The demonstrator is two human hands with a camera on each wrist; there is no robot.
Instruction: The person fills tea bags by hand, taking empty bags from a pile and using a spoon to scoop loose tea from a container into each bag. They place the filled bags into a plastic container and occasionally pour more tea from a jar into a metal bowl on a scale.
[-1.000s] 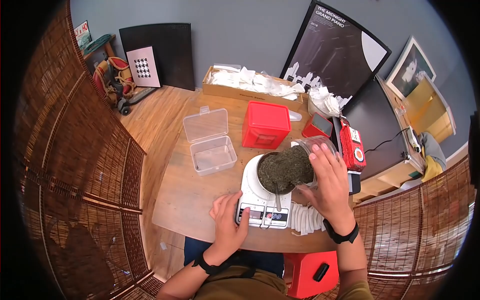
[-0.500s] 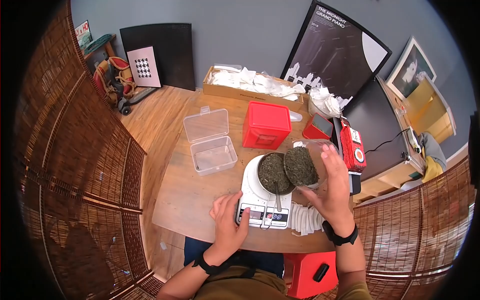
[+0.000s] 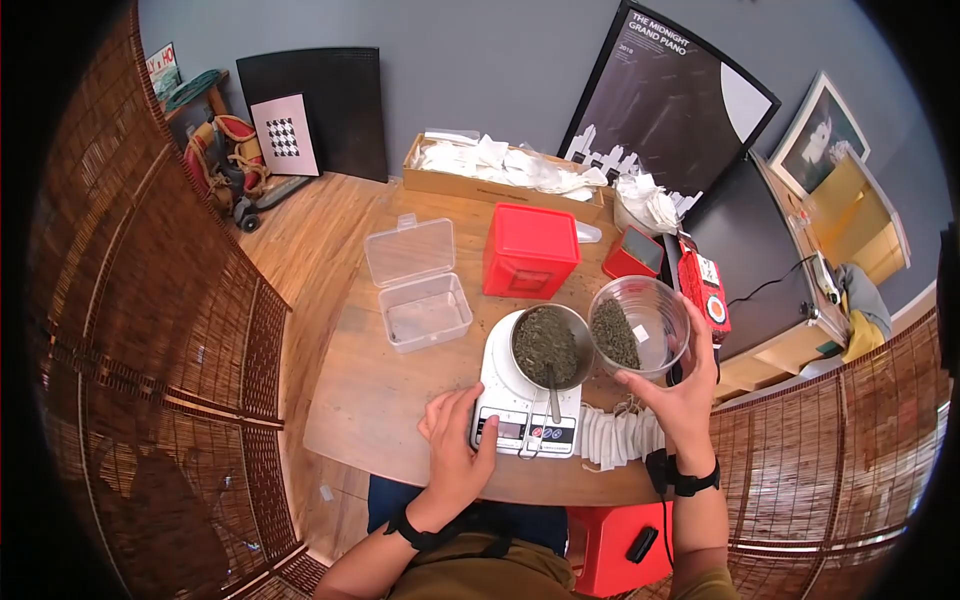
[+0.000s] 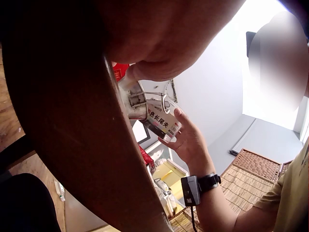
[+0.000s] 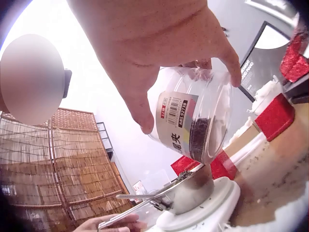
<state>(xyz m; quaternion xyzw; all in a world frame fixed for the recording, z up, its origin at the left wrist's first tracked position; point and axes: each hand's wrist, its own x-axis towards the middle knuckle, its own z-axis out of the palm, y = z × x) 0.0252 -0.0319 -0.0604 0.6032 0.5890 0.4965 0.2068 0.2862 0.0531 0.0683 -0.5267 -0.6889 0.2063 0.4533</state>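
My right hand (image 3: 688,392) grips a clear plastic jar (image 3: 665,320), fingers on its far side and thumb at the near side. The jar tilts toward the left, with dark dried leaves (image 3: 612,335) lying along its lower left wall. Just left of it, a metal cup (image 5: 190,195) heaped with the same leaves stands on a white kitchen scale (image 3: 495,375). A spoon (image 3: 555,402) leans out of the cup, and its long wire handle reaches over the scale's front. My left hand (image 3: 460,440) rests at the scale's front left corner, thumb beside the display.
Behind the scale stand a red canister (image 3: 530,250) and an open clear box (image 3: 425,310). Several white pouches (image 3: 620,438) lie right of the scale. A carton (image 3: 480,185) of white bags is at the back, a red packet (image 3: 705,290) at the right.
The jar has moved right and tipped back from over the cup. Far fewer leaves show in it, and the cup's heap is uncovered. The left hand has stayed in place.
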